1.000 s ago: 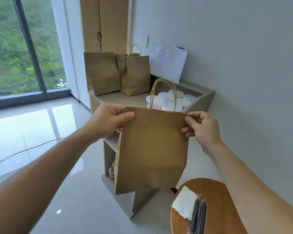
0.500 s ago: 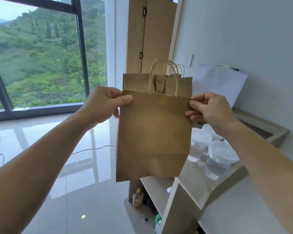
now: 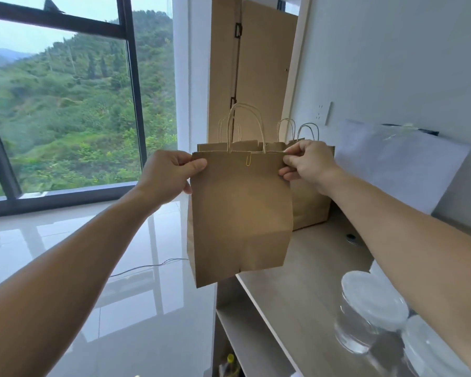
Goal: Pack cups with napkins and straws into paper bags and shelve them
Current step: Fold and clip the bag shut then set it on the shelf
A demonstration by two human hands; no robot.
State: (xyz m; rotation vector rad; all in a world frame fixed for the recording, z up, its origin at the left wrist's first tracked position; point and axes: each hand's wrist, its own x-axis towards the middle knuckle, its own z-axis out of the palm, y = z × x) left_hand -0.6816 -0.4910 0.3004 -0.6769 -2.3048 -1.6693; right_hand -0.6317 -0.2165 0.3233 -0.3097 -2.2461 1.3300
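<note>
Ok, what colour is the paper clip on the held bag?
Yellow; the paper clip shows best in the head view.

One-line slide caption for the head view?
Left hand and right hand pinch the top corners of a clipped bag at the shelf edge, near other bags and lidded cups.

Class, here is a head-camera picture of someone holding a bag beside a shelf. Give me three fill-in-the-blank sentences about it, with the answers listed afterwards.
1. The left hand and the right hand each pinch a top corner of a brown ___ bag.
2. The paper clip sits on that bag's ___ edge.
3. Other brown bags stand on the shelf, ___ the held one.

Missing words: paper; top; behind
</note>
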